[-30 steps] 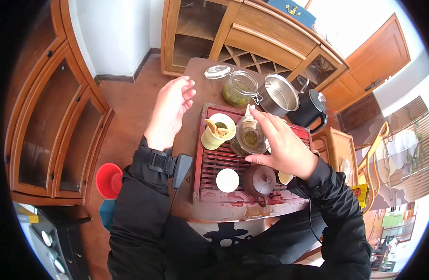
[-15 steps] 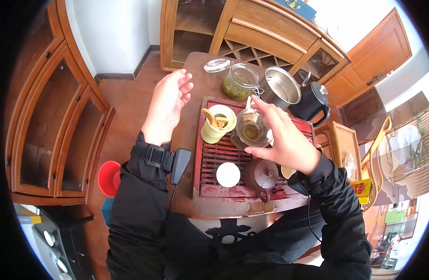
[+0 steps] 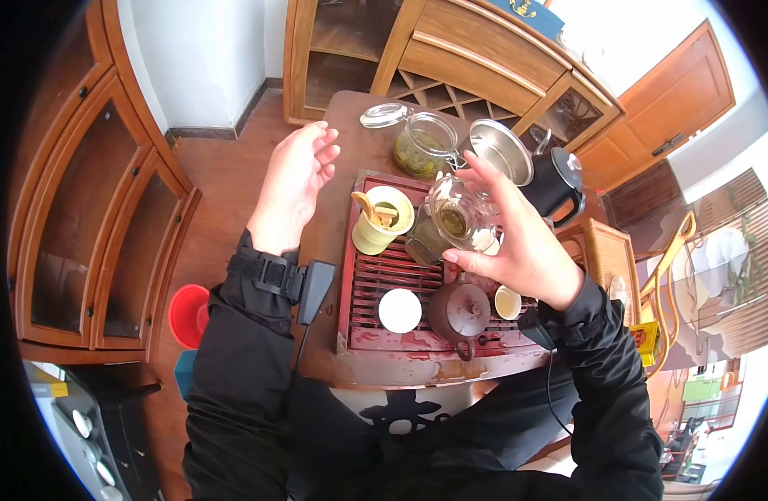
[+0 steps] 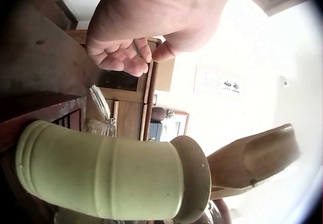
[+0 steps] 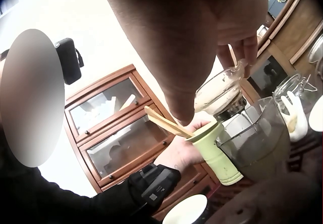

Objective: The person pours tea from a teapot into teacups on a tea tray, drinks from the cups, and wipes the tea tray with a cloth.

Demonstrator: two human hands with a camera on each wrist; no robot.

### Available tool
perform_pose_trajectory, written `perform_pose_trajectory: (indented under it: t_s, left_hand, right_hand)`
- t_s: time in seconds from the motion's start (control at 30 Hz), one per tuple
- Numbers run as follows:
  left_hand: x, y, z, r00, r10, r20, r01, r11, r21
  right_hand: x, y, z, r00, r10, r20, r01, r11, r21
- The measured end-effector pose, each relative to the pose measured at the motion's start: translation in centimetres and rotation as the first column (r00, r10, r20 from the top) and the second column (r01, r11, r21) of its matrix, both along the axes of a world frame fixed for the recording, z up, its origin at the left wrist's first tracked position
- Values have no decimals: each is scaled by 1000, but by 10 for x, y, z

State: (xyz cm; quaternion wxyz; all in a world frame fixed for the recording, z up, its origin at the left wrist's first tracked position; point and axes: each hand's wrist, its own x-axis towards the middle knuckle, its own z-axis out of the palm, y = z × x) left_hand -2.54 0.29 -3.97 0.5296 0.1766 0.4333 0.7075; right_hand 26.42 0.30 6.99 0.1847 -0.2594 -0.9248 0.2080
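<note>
My right hand [image 3: 528, 242] holds a clear glass tea strainer [image 3: 456, 219] between thumb and fingers. In the right wrist view the strainer [image 5: 222, 90] is tilted close over a glass pitcher [image 5: 262, 140]. My left hand [image 3: 290, 184] hovers left of the tea tray [image 3: 346, 321], fingers loosely curled and holding nothing. Nearest to it on the tray stands a pale green holder [image 4: 103, 171] with wooden tea tools [image 4: 255, 161]. Toward my body sit a brown clay teapot [image 3: 457, 311], a white round piece [image 3: 400, 311] and a small cup [image 3: 507, 302].
Behind the tray stand an open glass jar [image 3: 417, 159] with green contents, a steel pot [image 3: 502, 152] and a black kettle [image 3: 555, 179]. A red bucket [image 3: 189, 316] is on the floor at left. Wooden cabinets [image 3: 108, 225] line the left side.
My right hand has moved slightly right with the strainer, which now tilts and uncovers more of the pitcher. My left hand has hardly moved.
</note>
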Motion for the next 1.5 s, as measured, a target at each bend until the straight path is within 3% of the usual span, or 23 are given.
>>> perform_pose_trajectory:
  t_s: [0.27, 0.43, 0.5, 0.6, 0.93, 1.23, 1.3, 1.5]
  left_hand:
    - [1, 1, 1, 1000, -8, 2, 8, 1000, 12]
    - [1, 0, 1, 1000, -12, -5, 12, 1000, 11]
    - [0, 0, 0, 1000, -13, 3, 13, 1000, 17]
    - [0, 0, -1, 1000, -17, 4, 17, 999, 29]
    - [2, -2, 2, 1000, -1, 17, 0, 1000, 23]
    - [1, -1, 2, 1000, -2, 16, 2, 1000, 19]
    - [1, -1, 2, 1000, -2, 12, 1, 1000, 21]
    - [1, -1, 1, 1000, -2, 9, 2, 1000, 20]
  right_hand:
    - [3, 4, -7, 992, 4, 125, -2, 1000, -17]
    - [3, 0, 2, 998, -55, 12, 55, 997, -47]
    - [5, 5, -2, 991, -103, -80, 88, 981, -174]
    - [6, 7, -3, 985, -114, -129, 89, 979, -182]
    - [7, 3, -5, 976, -152, -153, 113, 966, -234]
    - [2, -4, 14, 966, -171, -195, 135, 974, -185]
    - [2, -5, 17, 970, -149, -194, 131, 986, -101]
    - [0, -8, 16, 961, -172, -217, 133, 974, -184]
